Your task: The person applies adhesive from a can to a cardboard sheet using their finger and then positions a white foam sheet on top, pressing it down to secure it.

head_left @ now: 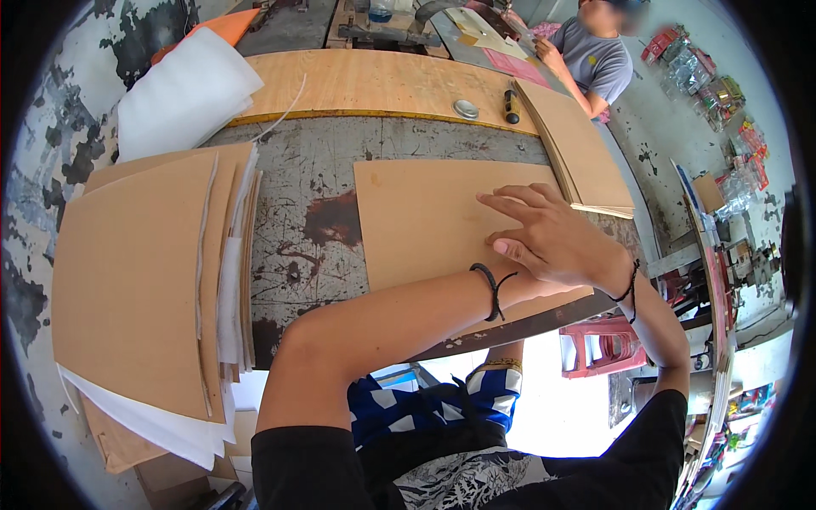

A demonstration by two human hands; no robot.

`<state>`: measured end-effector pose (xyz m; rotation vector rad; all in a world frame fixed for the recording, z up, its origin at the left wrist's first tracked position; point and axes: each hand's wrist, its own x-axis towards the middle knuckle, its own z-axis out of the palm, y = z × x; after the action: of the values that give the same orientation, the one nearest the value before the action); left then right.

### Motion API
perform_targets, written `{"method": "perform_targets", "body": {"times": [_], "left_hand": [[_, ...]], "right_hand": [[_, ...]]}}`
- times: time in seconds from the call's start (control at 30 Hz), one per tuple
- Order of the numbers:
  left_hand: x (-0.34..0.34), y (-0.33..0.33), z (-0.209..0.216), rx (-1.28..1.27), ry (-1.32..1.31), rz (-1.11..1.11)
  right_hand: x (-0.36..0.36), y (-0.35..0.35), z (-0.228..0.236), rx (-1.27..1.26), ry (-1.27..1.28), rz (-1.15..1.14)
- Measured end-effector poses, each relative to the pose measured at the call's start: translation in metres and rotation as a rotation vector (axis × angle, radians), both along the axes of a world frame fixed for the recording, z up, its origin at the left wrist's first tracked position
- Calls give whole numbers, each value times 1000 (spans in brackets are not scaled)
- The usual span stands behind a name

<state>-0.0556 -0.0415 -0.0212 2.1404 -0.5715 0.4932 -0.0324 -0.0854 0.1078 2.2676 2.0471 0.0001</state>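
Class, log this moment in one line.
Right hand: over brown sheet | Left hand: mostly hidden behind right | Sheet stacks: both sides

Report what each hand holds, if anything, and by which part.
The right hand, fingers spread over the brown cardboard sheet, grips nothing visible; the left hand is hidden behind the right, so its hold cannot be told.

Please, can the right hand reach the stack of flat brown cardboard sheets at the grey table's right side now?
Probably yes. The right hand is close beside that stack of flat brown cardboard sheets, and nothing visible stands between them.
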Motion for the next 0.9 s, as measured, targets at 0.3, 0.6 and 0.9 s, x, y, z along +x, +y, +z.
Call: {"method": "perform_targets", "body": {"times": [0.3,0.6,0.9], "left_hand": [[-2,3,13,-9,97,33],[-2,2,9,-82,10,-34],[8,-5,15,154,-76,84]], "right_hand": [[28,-21,-8,82,13,-30],[33,-26,-22,209,-222,-19],[44,-18,-7,-4,-269,-108]]}}
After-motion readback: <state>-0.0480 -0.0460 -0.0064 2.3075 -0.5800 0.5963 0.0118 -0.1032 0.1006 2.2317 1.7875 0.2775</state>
